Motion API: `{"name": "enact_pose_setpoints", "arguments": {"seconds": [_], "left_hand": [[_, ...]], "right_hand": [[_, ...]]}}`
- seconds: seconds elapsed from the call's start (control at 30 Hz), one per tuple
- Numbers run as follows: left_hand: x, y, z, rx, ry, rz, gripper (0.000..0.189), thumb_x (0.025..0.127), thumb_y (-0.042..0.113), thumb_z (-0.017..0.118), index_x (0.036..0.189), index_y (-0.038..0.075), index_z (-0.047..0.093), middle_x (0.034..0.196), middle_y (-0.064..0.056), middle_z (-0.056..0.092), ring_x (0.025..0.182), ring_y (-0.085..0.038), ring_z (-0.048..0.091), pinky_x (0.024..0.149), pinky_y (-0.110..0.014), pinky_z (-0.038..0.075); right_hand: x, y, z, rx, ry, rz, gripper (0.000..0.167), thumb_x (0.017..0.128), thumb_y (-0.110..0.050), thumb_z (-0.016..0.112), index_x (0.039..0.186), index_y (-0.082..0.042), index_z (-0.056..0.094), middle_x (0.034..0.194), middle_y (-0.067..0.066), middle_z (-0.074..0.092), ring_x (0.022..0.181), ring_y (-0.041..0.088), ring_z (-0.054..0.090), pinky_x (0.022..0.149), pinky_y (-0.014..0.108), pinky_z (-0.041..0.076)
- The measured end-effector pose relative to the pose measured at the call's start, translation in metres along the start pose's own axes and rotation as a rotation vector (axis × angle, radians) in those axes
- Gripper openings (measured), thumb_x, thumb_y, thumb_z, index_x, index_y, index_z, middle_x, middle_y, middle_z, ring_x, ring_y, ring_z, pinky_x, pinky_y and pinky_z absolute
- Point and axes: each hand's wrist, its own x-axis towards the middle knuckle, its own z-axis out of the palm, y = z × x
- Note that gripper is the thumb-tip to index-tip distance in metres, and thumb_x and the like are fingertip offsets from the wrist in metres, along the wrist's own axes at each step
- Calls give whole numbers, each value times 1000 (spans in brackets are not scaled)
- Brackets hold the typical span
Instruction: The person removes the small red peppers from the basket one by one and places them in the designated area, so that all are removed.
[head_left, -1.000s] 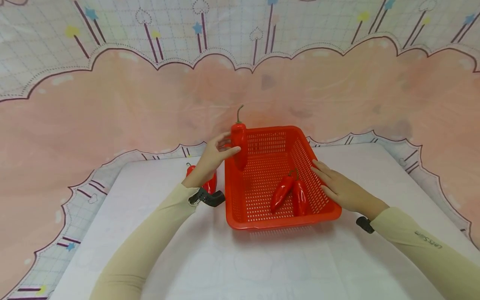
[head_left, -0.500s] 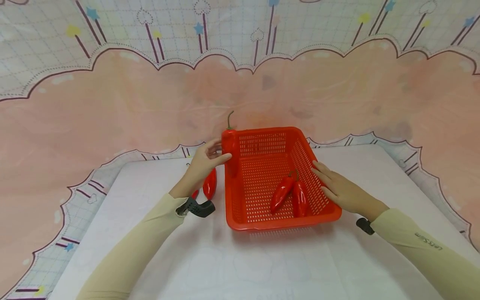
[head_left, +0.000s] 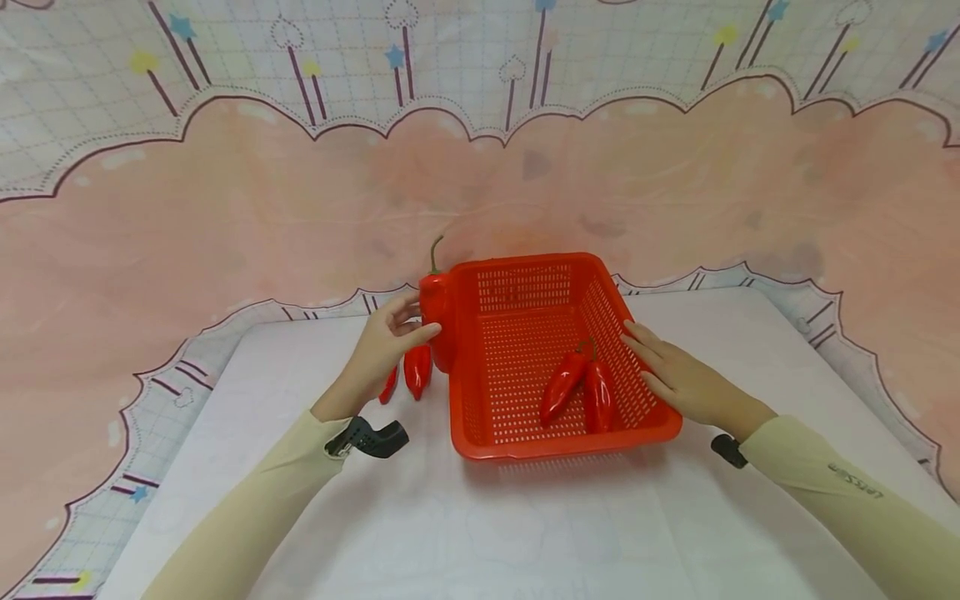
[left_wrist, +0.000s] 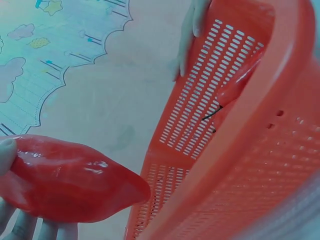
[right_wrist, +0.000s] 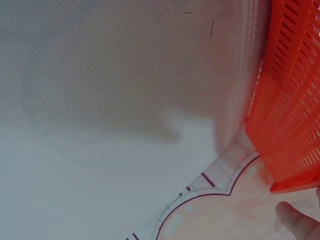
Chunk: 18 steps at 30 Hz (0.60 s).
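In the head view my left hand (head_left: pixel 375 348) grips a red pepper (head_left: pixel 437 312) with a green stem, thumb on one side and fingers on the other. It hangs upright, stem up, just outside the left rim of a red perforated basket (head_left: pixel 562 450). The left wrist view shows this same pepper (left_wrist: pixel 70 180), its tapered tip towards the basket wall. Two more red peppers lie inside the basket, a left one (head_left: pixel 562 390) and a right one (head_left: pixel 599 398). Straight fingers of my right hand (head_left: pixel 686 382) rest along the basket's right rim.
Behind my left hand, a red pepper (head_left: pixel 417 372) and a narrower red piece (head_left: pixel 388 386) show on the white table (head_left: pixel 570 533), partly covered. A patterned cloth backdrop (head_left: pixel 300 208) rises at the table's back edge.
My left hand has carried the pepper left and slightly down, from over the basket's left side to outside its rim. The right hand and basket have stayed put.
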Motion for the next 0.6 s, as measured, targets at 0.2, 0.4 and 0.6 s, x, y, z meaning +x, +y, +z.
{"name": "enact_pose_setpoints", "arguments": {"seconds": [0.2,0.4,0.6], "left_hand": [[-14,-6,-5,26,17,-52,65,90,19,62,146,11,31,138,-18,48,122,-36,52,103,-49,43],[-26,-12,-10,44,34,-106,65,91,21,62,147,10,31,137,-21,47,124,-37,49,105,-51,41],[-34,-18,-18,39,62,-137,67,91,22,62,148,11,28,142,-19,43,126,-37,46,104,-54,40]], "right_hand": [[1,-1,0,2,-2,2,61,97,-27,43,151,-10,18,159,12,10,141,41,22,107,61,31],[1,1,1,2,3,-6,60,98,-27,42,151,-10,19,159,11,10,141,41,22,107,61,30],[0,1,0,9,-1,3,60,98,-28,42,151,-10,18,159,11,9,141,40,21,108,60,30]]}}
